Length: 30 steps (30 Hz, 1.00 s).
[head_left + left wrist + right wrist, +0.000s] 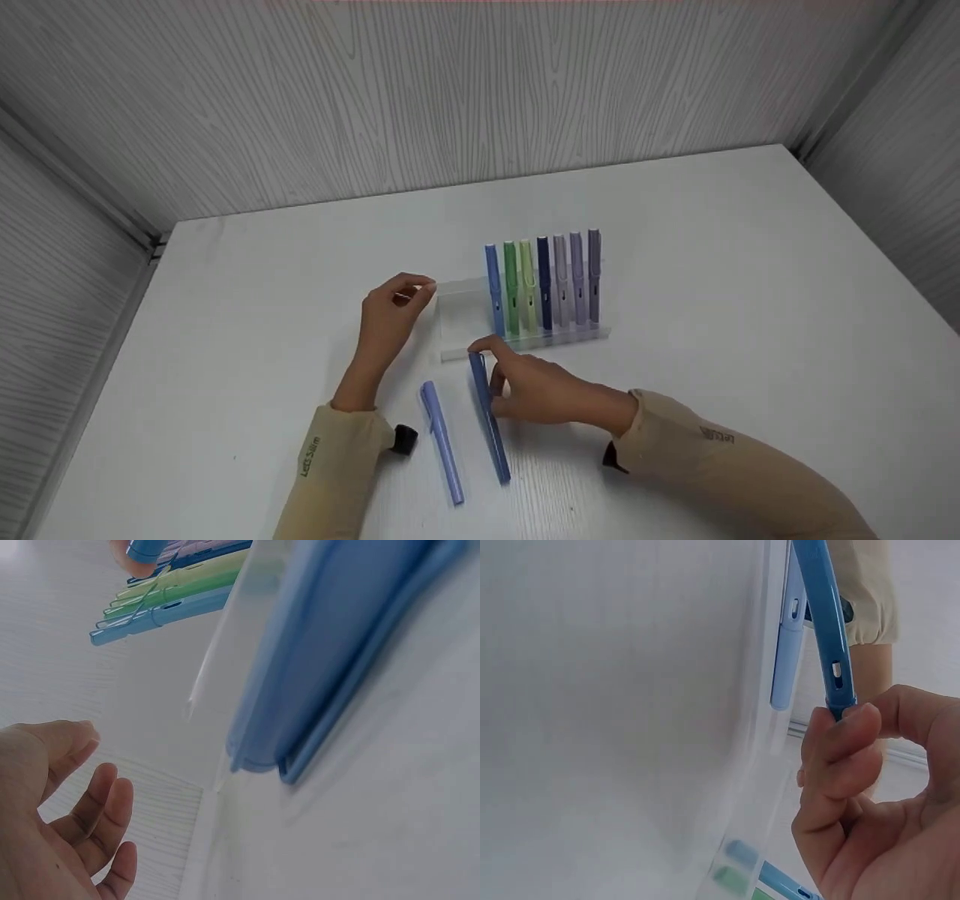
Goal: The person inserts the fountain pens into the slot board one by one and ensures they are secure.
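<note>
My right hand (536, 386) pinches a dark blue pen (493, 439) between thumb and fingers, near its upper end. The right wrist view shows the same hand (855, 787) with the glossy blue pen (826, 615) jutting from its fingertips. My left hand (390, 311) has thumb and index finger together at the left back corner of a clear pen rack (454, 352). In the left wrist view, that hand's (52, 802) other fingers are loosely bent. Upright in the rack's right part stand several capped pens, among them a blue pen (494, 289) and a green pen (511, 289).
A light blue pen (444, 446) lies on the white table (750, 300) between my forearms, its clip end toward the rack. A patterned grey wall (480, 90) rises behind the table. Dark devices (405, 440) show at both sleeve cuffs.
</note>
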Each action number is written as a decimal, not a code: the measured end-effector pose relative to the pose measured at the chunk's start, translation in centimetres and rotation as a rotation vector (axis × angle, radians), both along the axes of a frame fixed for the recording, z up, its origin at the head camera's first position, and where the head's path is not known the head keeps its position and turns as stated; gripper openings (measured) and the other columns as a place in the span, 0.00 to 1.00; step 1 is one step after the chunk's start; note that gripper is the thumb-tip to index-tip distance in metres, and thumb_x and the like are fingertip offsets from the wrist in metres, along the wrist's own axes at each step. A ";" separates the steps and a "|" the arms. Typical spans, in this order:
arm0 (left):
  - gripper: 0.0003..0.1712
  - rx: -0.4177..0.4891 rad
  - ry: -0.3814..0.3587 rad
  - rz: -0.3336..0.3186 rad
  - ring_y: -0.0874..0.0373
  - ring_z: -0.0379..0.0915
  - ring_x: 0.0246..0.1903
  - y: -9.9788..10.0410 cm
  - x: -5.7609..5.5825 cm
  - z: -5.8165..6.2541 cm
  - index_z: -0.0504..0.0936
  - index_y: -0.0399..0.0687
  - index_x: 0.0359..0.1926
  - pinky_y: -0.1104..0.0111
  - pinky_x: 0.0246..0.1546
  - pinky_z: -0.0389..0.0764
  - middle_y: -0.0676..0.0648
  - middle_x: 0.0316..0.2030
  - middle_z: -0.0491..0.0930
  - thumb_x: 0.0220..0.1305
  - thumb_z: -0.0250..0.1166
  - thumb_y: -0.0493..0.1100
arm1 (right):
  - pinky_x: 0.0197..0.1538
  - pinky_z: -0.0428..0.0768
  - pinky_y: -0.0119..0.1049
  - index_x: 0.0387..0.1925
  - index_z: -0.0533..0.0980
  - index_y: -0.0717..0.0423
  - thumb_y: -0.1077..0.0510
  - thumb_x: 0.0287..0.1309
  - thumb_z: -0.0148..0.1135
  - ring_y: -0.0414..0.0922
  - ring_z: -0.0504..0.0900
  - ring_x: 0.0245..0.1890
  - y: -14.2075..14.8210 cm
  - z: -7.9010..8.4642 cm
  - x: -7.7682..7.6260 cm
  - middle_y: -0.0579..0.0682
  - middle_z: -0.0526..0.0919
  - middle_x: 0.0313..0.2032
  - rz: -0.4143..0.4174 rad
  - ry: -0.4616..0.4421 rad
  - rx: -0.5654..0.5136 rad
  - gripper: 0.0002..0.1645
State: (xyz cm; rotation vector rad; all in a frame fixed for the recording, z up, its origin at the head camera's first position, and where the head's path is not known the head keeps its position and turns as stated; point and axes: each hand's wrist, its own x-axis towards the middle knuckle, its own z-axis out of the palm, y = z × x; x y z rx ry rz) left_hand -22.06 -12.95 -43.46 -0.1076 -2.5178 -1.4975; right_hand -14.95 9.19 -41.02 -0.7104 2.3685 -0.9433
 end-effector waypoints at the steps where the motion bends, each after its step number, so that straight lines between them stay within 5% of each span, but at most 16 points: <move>1: 0.11 0.000 0.002 0.002 0.55 0.76 0.36 0.0 0.0 0.0 0.86 0.48 0.43 0.69 0.35 0.74 0.46 0.36 0.85 0.64 0.65 0.48 | 0.26 0.68 0.34 0.68 0.52 0.47 0.64 0.58 0.58 0.41 0.69 0.20 0.1 0.1 -0.1 0.47 0.81 0.36 -0.002 -0.001 -0.011 0.41; 16: 0.10 0.005 -0.003 0.018 0.59 0.74 0.33 0.0 0.1 0.1 0.86 0.49 0.41 0.70 0.34 0.73 0.45 0.34 0.85 0.63 0.66 0.48 | 0.31 0.72 0.33 0.67 0.53 0.52 0.65 0.58 0.59 0.40 0.71 0.24 1.2 0.9 -1.1 0.50 0.81 0.33 -0.039 -0.023 -0.186 0.39; 30: 0.11 -0.029 -0.031 0.028 0.56 0.75 0.36 0.1 0.0 0.2 0.86 0.50 0.42 0.69 0.35 0.73 0.46 0.36 0.85 0.64 0.65 0.49 | 0.33 0.74 0.35 0.67 0.54 0.51 0.66 0.58 0.61 0.47 0.73 0.28 1.8 2.1 -2.0 0.52 0.80 0.31 -0.112 0.064 -0.280 0.39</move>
